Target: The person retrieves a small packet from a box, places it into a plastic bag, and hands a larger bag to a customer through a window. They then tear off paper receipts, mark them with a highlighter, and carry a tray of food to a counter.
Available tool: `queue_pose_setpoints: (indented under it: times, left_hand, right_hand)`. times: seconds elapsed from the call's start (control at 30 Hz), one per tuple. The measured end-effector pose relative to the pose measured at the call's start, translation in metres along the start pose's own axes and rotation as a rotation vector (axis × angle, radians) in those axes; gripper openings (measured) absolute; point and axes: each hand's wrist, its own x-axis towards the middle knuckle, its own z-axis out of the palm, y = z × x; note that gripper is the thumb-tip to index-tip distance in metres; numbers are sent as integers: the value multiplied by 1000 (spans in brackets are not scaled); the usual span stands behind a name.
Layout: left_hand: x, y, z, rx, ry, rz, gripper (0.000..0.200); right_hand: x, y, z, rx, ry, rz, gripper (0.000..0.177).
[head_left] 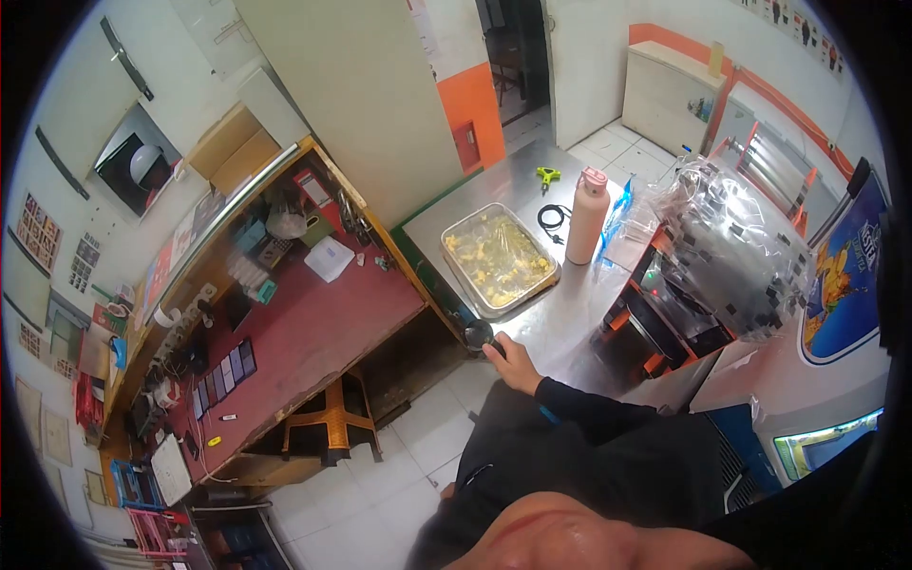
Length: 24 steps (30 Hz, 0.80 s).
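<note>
My right hand [514, 367] reaches over the near edge of the metal table [437, 220], its fingers closed round the handle of a black round-headed tool [479, 333]. The tool's exact kind is not clear. Just beyond it lies a rectangular metal tray [472, 296] with yellow and pale green pieces inside, its top shiny like clear film. A pink bottle [588, 218] stands upright right of the tray, with a coiled black cable [549, 222] between them. Only a sliver of skin, apparently my left hand [446, 490], shows beside my dark clothing; its fingers are hidden.
A lime-green tool [548, 177] lies at the table's far side. Clear plastic wrapping [736, 252] covers a bulky item on the right. To the left is a red-topped desk [332, 309] with papers and phones; an orange-brown stool [334, 418] sits below its edge.
</note>
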Motion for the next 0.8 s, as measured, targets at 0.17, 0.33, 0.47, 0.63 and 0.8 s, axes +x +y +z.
queue_pose_setpoints:
  times: [0.17, 0.33, 0.47, 0.63, 0.8]
  left_hand:
    - [-10, -3, 9, -23, -53, -55, 38]
    - [-46, -22, 28, -63, -73, -109, 36]
    - [-84, -51, 43, -89, -74, -144, 34]
    - [-163, -119, 61, -143, -77, -241, 32]
    - [-242, -181, 87, -266, -50, -381, 30]
  right_hand:
    - [-2, -4, 9, -82, -10, -123, 37]
    - [-28, -38, 50, -40, -179, -167, 35]
    - [-67, -67, 120, 15, -250, -277, 36]
    - [-150, -115, 256, 162, -500, -200, 36]
    - [-239, -177, 385, 222, -743, -290, 38]
